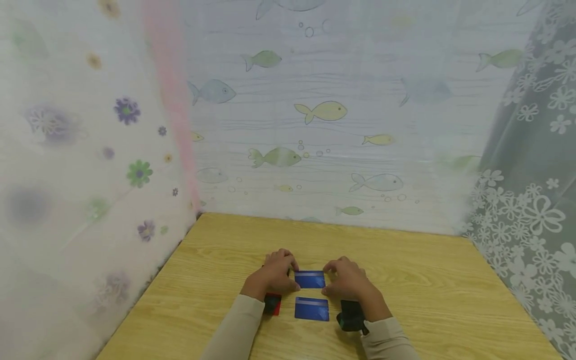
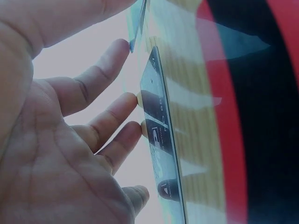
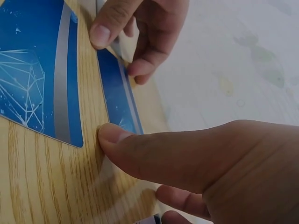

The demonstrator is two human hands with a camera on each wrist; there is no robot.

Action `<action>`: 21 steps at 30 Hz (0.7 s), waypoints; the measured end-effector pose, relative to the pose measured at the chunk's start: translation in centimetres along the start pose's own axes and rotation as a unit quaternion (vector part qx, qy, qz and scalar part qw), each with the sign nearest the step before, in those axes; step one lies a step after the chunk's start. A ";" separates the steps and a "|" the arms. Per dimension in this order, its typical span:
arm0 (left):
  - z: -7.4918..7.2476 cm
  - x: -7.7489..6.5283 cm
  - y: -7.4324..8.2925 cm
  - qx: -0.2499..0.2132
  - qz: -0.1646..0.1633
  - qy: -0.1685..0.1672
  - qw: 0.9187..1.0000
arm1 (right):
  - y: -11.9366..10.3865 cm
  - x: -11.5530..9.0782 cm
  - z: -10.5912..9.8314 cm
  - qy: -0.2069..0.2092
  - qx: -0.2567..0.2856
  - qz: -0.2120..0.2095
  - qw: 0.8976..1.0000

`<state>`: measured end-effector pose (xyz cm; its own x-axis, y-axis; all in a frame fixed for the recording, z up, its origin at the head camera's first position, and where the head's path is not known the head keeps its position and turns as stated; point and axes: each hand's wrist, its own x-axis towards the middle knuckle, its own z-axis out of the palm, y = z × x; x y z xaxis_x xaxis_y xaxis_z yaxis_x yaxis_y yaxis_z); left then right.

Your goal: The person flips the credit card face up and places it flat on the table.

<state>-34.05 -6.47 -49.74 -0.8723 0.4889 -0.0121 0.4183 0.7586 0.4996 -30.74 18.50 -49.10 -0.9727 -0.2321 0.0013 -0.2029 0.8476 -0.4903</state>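
Two blue cards with a pale stripe lie flat on the table, one behind the other. At the left end of the far blue card [image 1: 310, 279], my left hand [image 1: 279, 272] holds its corners between thumb and index finger. My right hand [image 1: 347, 280] holds the right end likewise, its thumb [image 3: 114, 135] at the near corner. The near blue card [image 1: 312, 309] lies untouched, closer to me. In the left wrist view, a dark card with white print [image 2: 159, 130] stands beside my left fingertips. A red card with a black stripe [image 2: 229, 102] lies under my left wrist.
The wooden table [image 1: 202, 280] extends around the cards. Behind it hangs a sheet printed with fish [image 1: 330, 111]; a flowered sheet [image 1: 139, 172] borders the left, a lace curtain [image 1: 540, 215] the right. A dark wrist device [image 1: 351, 320] sits under my right forearm.
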 end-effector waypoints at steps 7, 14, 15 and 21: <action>0.1 0.1 -0.3 -0.013 0.002 -0.002 1.000 | 0.1 0.3 0.2 0.008 -0.001 -0.008 1.000; 0.1 0.1 -0.5 -0.006 0.017 -0.004 1.000 | 0.2 0.4 0.4 0.012 0.004 -0.011 1.000; 0.1 0.1 -0.5 -0.002 0.020 -0.003 1.000 | 0.2 0.4 0.4 0.012 0.005 -0.010 1.000; 0.1 0.1 -0.6 0.009 0.031 0.000 0.999 | 0.4 0.5 0.4 0.019 0.002 -0.003 1.000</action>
<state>-34.39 -6.83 -50.10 -0.8440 0.5361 0.0184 0.4767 0.7339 0.4839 -31.23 18.48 -49.66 -0.9749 -0.2196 0.0371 -0.2090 0.8441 -0.4939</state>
